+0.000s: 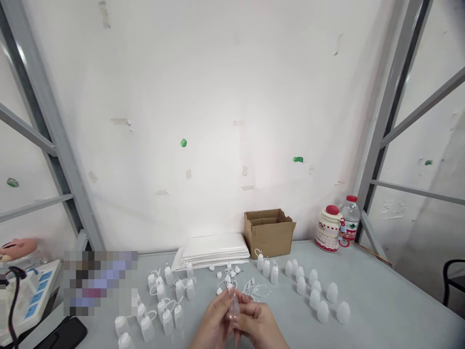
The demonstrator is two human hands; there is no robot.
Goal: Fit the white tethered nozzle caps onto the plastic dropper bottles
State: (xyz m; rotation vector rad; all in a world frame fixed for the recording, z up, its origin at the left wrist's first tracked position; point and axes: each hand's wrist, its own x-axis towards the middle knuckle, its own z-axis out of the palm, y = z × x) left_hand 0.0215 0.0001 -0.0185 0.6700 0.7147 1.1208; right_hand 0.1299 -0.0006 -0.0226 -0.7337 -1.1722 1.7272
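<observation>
In front of me a small translucent squeeze bottle (234, 308) stands between both hands, its narrow white top end pointing away. My left hand (215, 317) is closed round its left side, with the fingertips near the top. My right hand (257, 321) pinches it from the right, thumb against the lower part. Just beyond the fingers lie loose white caps (228, 278) with thin straps. Several white straps (256, 289) are tangled behind my right hand. Fingers partly cover the bottle, so how its cap sits cannot be made out.
Capped bottles (167, 321) with looped straps stand at left; several stand by a cardboard box (271, 237). Bottles without straps (315, 299) are at right. White sheets (214, 249) lie at the wall. A patterned jar (328, 232), water bottle (350, 218) and black phone (67, 333) flank them.
</observation>
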